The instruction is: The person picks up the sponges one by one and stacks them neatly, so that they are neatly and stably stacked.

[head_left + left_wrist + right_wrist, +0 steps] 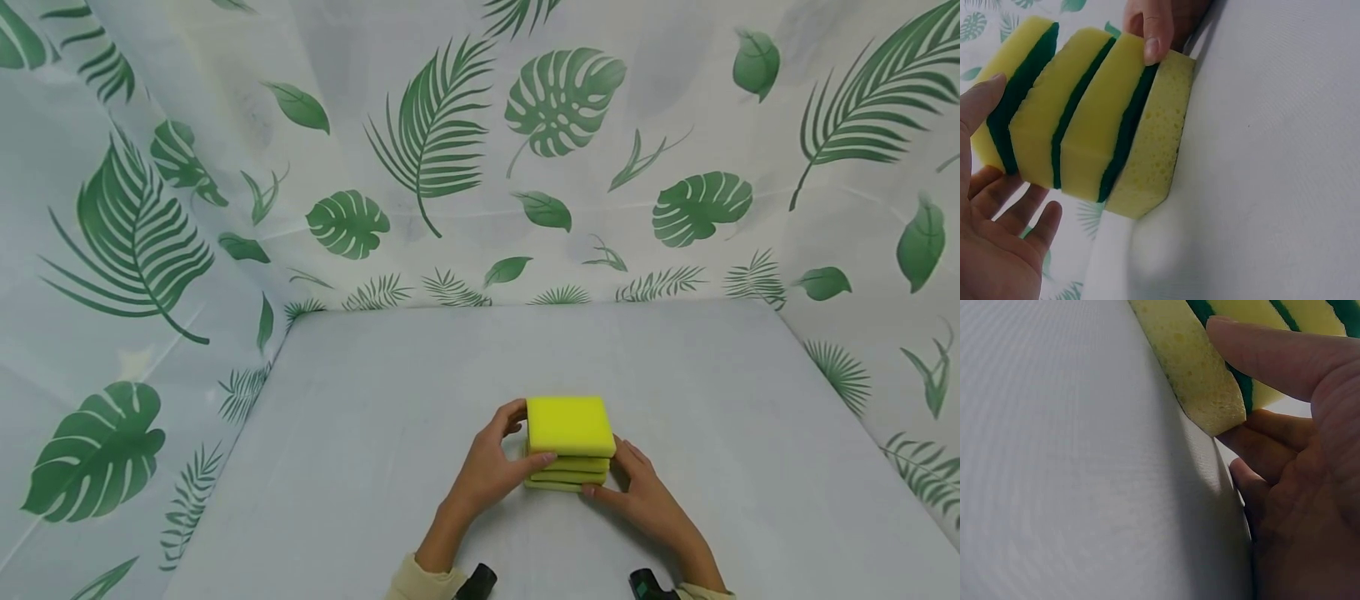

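Several yellow sponges with dark green scouring layers stand in a flat pile on the white table. The top sponge (pixel 570 426) is bright yellow; in the left wrist view its green layer faces the sponge below. My left hand (pixel 492 460) pinches this top sponge between thumb and fingers from the left. From the right, my right hand (pixel 651 497) grips the lower part of the pile, its thumb near the bottom sponge (pixel 1152 134). In the right wrist view the right thumb (pixel 1260 353) lies along the near face, with fingertips behind the bottom sponge.
A white cloth-like surface (pixel 360 433) covers the table. Pale curtains (pixel 465 167) printed with green leaves rise at the back and both sides. Black devices (pixel 477 581) sit at both wrists.
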`<state>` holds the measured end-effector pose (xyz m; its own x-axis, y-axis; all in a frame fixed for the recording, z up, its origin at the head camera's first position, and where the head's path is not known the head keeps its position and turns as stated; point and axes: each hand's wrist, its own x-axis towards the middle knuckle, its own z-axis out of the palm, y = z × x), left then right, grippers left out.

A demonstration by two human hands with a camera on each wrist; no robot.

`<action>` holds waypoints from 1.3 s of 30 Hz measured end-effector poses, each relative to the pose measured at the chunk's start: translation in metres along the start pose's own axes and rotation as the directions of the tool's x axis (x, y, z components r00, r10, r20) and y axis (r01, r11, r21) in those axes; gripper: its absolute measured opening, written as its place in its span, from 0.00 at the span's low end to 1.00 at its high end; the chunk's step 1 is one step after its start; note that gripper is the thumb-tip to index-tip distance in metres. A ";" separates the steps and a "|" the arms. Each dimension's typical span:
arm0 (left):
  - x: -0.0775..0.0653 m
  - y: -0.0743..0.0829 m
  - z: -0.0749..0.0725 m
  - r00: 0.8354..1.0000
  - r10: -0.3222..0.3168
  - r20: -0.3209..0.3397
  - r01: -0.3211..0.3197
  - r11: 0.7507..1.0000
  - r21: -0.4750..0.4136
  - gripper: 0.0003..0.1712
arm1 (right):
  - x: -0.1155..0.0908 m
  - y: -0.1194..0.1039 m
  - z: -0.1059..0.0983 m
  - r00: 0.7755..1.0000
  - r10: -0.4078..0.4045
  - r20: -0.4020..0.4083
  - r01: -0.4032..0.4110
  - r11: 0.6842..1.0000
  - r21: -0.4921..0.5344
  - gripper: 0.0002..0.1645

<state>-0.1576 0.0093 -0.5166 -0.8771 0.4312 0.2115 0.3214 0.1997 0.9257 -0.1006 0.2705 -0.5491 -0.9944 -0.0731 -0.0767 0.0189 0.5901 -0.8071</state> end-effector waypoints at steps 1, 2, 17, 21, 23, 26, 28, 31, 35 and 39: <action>0.000 0.000 0.000 1.000 0.001 0.003 -0.001 1.000 0.000 0.44 | 0.000 -0.001 0.000 1.000 0.012 0.004 -0.012 1.000 -0.002 0.56; 0.000 -0.001 0.000 1.000 0.002 0.006 -0.002 1.000 0.000 0.44 | -0.001 -0.002 -0.001 1.000 0.023 0.008 -0.023 1.000 -0.005 0.57; -0.002 -0.005 0.002 1.000 0.011 0.014 -0.011 1.000 -0.001 0.44 | 0.000 -0.006 -0.001 0.997 0.073 0.021 -0.073 0.997 -0.018 0.62; -0.003 -0.005 0.003 1.000 0.002 0.009 -0.002 1.000 -0.003 0.44 | 0.000 -0.005 -0.001 0.997 0.073 0.023 -0.073 0.997 -0.012 0.62; -0.004 -0.005 0.004 1.000 -0.004 0.007 0.004 1.000 -0.001 0.44 | 0.000 -0.006 -0.001 0.996 0.082 0.030 -0.082 0.997 -0.009 0.62; -0.005 -0.005 0.004 1.000 -0.008 0.000 0.008 1.000 0.009 0.44 | 0.001 -0.006 -0.001 0.995 0.094 0.038 -0.094 0.996 -0.007 0.63; -0.005 -0.005 0.004 1.000 -0.013 -0.001 0.013 1.000 0.011 0.44 | 0.001 -0.007 -0.001 0.995 0.096 0.038 -0.096 0.995 -0.008 0.63; -0.006 -0.005 0.004 1.000 -0.017 0.000 0.017 1.000 0.005 0.45 | 0.000 -0.007 -0.001 0.996 0.088 0.032 -0.088 0.996 -0.008 0.63; -0.006 -0.007 0.004 1.000 -0.009 0.002 0.009 1.000 0.004 0.45 | -0.001 -0.006 -0.001 0.998 0.067 0.020 -0.067 0.998 0.000 0.63; -0.007 -0.008 0.005 1.000 0.000 0.003 0.000 1.000 0.004 0.45 | 0.000 -0.004 0.000 0.999 0.050 0.013 -0.050 0.999 0.002 0.63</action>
<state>-0.1524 0.0087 -0.5273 -0.8763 0.4335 0.2103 0.3224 0.2032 0.9245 -0.1004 0.2680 -0.5460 -0.9908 -0.0540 -0.1243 0.0686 0.5917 -0.8033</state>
